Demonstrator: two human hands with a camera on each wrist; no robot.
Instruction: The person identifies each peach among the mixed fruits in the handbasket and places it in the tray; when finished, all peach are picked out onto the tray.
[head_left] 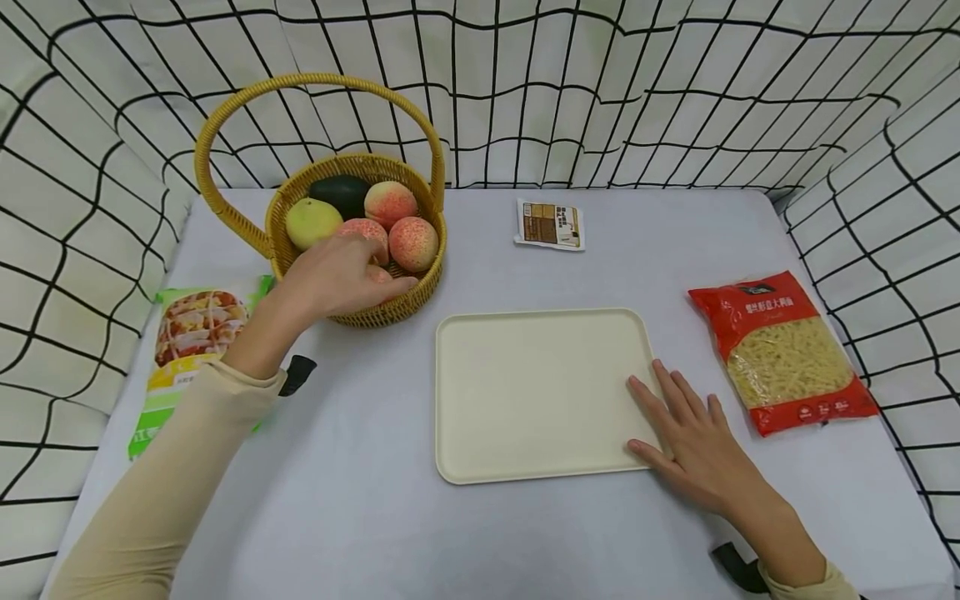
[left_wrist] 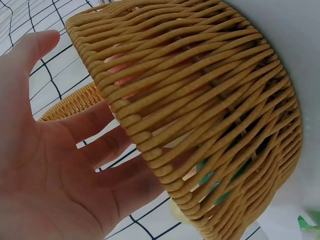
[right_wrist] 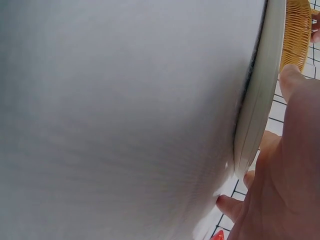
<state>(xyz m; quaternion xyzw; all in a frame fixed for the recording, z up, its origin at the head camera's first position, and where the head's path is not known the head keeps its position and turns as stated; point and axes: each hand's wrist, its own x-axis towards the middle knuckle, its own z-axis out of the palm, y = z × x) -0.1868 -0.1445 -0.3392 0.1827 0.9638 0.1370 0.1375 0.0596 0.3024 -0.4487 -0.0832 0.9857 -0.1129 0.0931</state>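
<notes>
My left hand [head_left: 341, 279] reaches over the near rim of a yellow wicker basket [head_left: 405, 304], its fingers among the fruit and its thumb stretched out across the rim. Several pink-orange peaches [head_left: 414, 244] lie in there, beside a yellow-green round fruit [head_left: 313, 223] and a dark green oval fruit [head_left: 341, 196]. In the left wrist view the basket's woven side [left_wrist: 200, 90] partly hides my fingers, and the thumb stands apart from them. My right hand [head_left: 693, 450] rests with spread fingers at the right edge of a cream rectangular tray [head_left: 540, 396].
A green and yellow food bag [head_left: 198, 325] lies under the left forearm. A red bag of pasta [head_left: 783, 354] lies at the right, and a small brown and white packet [head_left: 551, 225] at the back. Black wire mesh [head_left: 525, 92] surrounds the white-covered table [head_left: 360, 500].
</notes>
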